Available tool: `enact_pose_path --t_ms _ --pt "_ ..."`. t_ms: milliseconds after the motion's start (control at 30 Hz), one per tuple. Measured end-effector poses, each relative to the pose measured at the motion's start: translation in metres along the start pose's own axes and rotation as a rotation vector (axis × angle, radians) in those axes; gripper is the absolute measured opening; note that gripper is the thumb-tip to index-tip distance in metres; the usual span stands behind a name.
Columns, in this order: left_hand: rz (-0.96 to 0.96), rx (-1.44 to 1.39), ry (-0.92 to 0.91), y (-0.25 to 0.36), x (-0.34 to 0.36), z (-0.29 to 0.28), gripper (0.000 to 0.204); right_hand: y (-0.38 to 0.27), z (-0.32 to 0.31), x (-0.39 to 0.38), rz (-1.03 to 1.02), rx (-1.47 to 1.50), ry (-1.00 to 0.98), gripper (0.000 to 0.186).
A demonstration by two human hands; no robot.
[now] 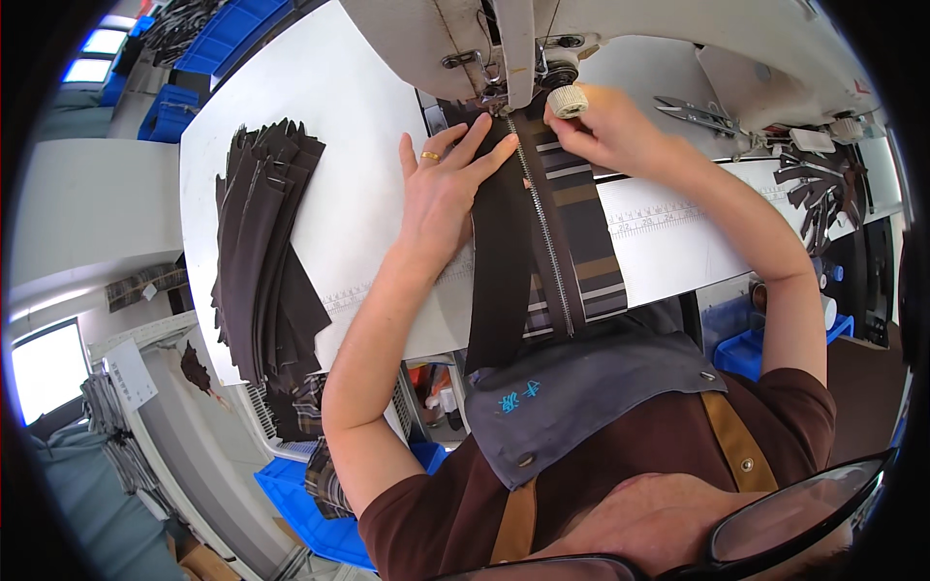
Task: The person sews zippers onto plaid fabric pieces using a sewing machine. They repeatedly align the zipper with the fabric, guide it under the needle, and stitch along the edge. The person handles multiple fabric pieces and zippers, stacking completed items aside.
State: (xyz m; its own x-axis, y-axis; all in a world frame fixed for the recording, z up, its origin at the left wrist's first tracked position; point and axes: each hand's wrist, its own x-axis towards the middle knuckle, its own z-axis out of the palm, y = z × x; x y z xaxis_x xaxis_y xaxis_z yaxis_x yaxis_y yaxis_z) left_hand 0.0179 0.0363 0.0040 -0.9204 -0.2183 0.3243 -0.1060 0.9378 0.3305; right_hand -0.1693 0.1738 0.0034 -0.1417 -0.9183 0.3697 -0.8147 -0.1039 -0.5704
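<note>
My left hand (441, 189) lies with its fingers spread on a dark brown fabric strip (499, 266), the fingertips close to the sewing machine's presser foot (496, 100). A metal-toothed zipper (544, 228) runs from the foot down toward my lap. On its right side is a striped fabric panel (593, 247) in dark grey, tan and pale bands. My right hand (605, 126) is closed at that panel's upper right edge, thumb and fingers pinched together beside the machine's white knob (568, 101). Its fingertips are partly hidden, but they appear to grip the panel.
The sewing machine (659, 24) overhangs the white table (358, 145). A stack of dark brown fabric pieces (266, 252) is at left. Scissors (697, 116) lie to the right, near dark fabric strips (819, 189). Blue bins (310, 513) stand below the table's left side.
</note>
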Motion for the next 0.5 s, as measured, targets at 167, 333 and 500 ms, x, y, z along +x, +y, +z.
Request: enact_pose_path --t_ms 167,333,500 --pt "0.014 0.040 -0.021 -0.004 -0.001 0.001 0.046 -0.004 0.013 0.000 -0.155 -0.301 0.051 0.025" --pt "-0.001 0.004 -0.043 0.000 0.000 -0.003 0.047 -0.010 0.010 0.000 -0.142 -0.422 0.018 0.029" --pt "0.015 0.014 -0.040 -0.006 0.004 -0.002 0.046 -0.012 0.011 0.000 -0.147 -0.477 0.022 0.034"
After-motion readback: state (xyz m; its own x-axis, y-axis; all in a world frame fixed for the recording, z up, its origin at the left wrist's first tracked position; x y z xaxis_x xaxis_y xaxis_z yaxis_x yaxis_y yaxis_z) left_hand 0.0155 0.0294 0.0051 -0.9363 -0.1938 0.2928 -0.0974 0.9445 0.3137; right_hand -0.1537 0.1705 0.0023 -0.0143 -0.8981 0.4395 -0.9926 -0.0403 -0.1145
